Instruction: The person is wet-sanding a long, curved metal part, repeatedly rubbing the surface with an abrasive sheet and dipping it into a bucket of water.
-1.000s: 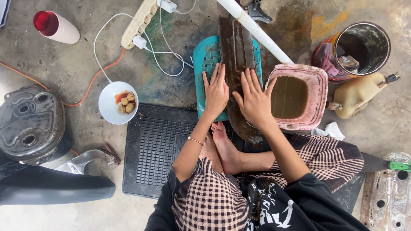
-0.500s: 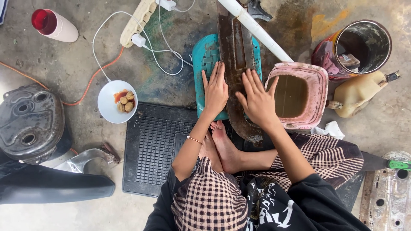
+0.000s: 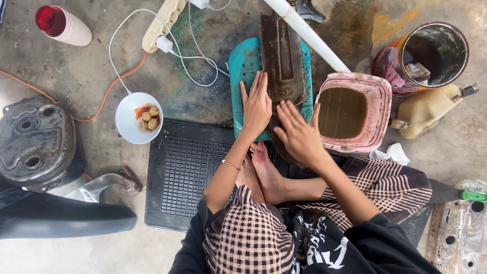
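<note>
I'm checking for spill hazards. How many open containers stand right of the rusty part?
2: a pink tub of brown liquid beside the right hand, and a dark can at the upper right. Others may sit out of frame.

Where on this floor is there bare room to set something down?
Free: the black rubber mat below the white bowl, and concrete between the red-topped cup and the bowl. Crowded: around both hands, left hand and right hand, by the pink tub.
</note>
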